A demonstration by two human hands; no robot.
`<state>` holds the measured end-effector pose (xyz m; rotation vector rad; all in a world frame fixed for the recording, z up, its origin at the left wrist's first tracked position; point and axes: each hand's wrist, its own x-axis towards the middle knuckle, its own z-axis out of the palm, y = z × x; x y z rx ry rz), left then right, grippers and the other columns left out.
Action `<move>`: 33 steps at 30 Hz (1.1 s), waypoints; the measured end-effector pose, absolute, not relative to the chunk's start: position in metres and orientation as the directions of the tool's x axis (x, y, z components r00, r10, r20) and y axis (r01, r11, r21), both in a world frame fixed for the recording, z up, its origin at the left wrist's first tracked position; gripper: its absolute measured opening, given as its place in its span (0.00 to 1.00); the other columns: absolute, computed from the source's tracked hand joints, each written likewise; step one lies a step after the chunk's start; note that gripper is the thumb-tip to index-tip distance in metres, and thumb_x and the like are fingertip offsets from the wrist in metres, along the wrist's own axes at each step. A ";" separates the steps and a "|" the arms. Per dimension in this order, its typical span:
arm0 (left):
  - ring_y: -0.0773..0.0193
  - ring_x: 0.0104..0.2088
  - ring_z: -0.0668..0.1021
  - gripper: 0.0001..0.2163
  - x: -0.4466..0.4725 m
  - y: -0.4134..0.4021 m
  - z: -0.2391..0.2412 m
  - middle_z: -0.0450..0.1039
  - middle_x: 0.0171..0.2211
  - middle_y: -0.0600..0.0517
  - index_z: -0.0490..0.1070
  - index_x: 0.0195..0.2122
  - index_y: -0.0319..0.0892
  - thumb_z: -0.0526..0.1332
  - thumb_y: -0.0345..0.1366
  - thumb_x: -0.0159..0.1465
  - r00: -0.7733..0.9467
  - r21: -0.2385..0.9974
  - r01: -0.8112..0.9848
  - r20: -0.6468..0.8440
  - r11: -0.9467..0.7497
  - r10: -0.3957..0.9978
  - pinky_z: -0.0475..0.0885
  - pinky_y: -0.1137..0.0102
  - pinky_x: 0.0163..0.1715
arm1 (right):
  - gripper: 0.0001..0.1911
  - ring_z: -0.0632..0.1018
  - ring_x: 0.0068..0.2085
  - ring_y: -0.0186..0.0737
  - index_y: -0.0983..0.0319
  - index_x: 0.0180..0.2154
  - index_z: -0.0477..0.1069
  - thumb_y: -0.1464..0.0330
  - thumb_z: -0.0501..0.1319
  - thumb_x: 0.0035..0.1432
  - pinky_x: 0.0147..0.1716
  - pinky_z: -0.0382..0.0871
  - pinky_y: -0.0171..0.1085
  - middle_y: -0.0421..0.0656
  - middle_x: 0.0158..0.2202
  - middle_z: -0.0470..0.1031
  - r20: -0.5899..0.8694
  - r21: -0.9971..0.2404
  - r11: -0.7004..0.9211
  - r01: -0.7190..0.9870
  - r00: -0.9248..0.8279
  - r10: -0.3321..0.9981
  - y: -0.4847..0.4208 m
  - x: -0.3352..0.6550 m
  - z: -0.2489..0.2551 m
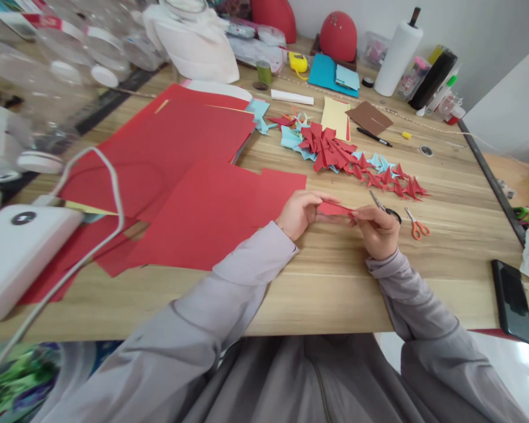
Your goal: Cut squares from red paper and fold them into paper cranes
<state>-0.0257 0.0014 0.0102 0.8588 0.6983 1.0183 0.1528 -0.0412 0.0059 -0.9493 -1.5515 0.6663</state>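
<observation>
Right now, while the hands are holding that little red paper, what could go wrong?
The small red paper might bend crooked or tear, because the left hand and the right hand both grip it. The right hand could also bump the black-handled scissors, which lie very close to it. And the phone lies at the front edge of the table, so a knock might tip it off.

Open desk (456, 258) at right
Passage runs between the orange scissors (415, 222) and phone (512, 299); red sheets (220, 211) crowd the left, folded paper (328, 151) the far side, black scissors (385, 209) the right hand (379, 232).
</observation>
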 end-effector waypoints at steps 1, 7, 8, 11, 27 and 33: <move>0.57 0.32 0.80 0.12 -0.028 0.003 0.011 0.79 0.27 0.45 0.78 0.26 0.37 0.62 0.42 0.50 0.360 0.881 -0.410 -0.083 0.237 0.929 0.76 0.63 0.33 | 0.07 0.78 0.27 0.37 0.58 0.29 0.77 0.69 0.61 0.58 0.29 0.75 0.38 0.42 0.27 0.77 0.559 -0.784 0.555 0.280 -0.071 0.826 -0.041 0.155 0.005; 0.57 0.37 0.80 0.13 -0.031 -0.001 0.018 0.80 0.33 0.46 0.80 0.31 0.39 0.72 0.37 0.44 0.457 0.994 -0.013 0.099 -0.104 0.884 0.73 0.64 0.42 | 0.11 0.81 0.36 0.36 0.59 0.34 0.77 0.74 0.57 0.60 0.34 0.76 0.33 0.45 0.36 0.80 0.709 -0.445 0.752 0.486 -0.322 0.627 -0.041 0.161 0.001; 0.58 0.36 0.80 0.12 -0.030 -0.001 0.018 0.80 0.33 0.46 0.80 0.30 0.39 0.72 0.37 0.44 0.457 0.988 -0.002 0.138 -0.154 0.879 0.74 0.65 0.42 | 0.11 0.81 0.37 0.36 0.59 0.34 0.77 0.74 0.56 0.60 0.35 0.76 0.33 0.45 0.36 0.80 0.713 -0.417 0.763 0.495 -0.342 0.612 -0.041 0.160 0.001; 0.60 0.35 0.79 0.10 -0.029 -0.002 0.017 0.80 0.32 0.47 0.80 0.30 0.40 0.72 0.36 0.45 0.452 0.973 -0.005 0.208 -0.231 0.868 0.74 0.67 0.39 | 0.11 0.82 0.37 0.37 0.59 0.35 0.77 0.74 0.56 0.60 0.35 0.77 0.33 0.46 0.35 0.81 0.709 -0.386 0.762 0.519 -0.362 0.605 -0.041 0.160 0.000; 0.66 0.30 0.76 0.05 -0.025 -0.008 0.015 0.76 0.28 0.50 0.79 0.29 0.38 0.69 0.31 0.50 0.470 0.944 0.116 0.220 -0.307 0.855 0.72 0.71 0.33 | 0.07 0.81 0.30 0.37 0.59 0.36 0.79 0.70 0.61 0.58 0.31 0.75 0.33 0.43 0.29 0.82 0.608 -0.510 0.639 0.576 -0.285 0.741 -0.043 0.161 0.007; 0.67 0.27 0.74 0.04 -0.027 -0.007 0.016 0.75 0.25 0.51 0.79 0.27 0.38 0.69 0.33 0.50 0.484 0.948 0.106 0.214 -0.299 0.849 0.69 0.72 0.28 | 0.08 0.82 0.31 0.37 0.59 0.36 0.79 0.69 0.60 0.58 0.31 0.75 0.33 0.41 0.31 0.82 0.559 -0.541 0.606 0.583 -0.289 0.777 -0.043 0.161 0.004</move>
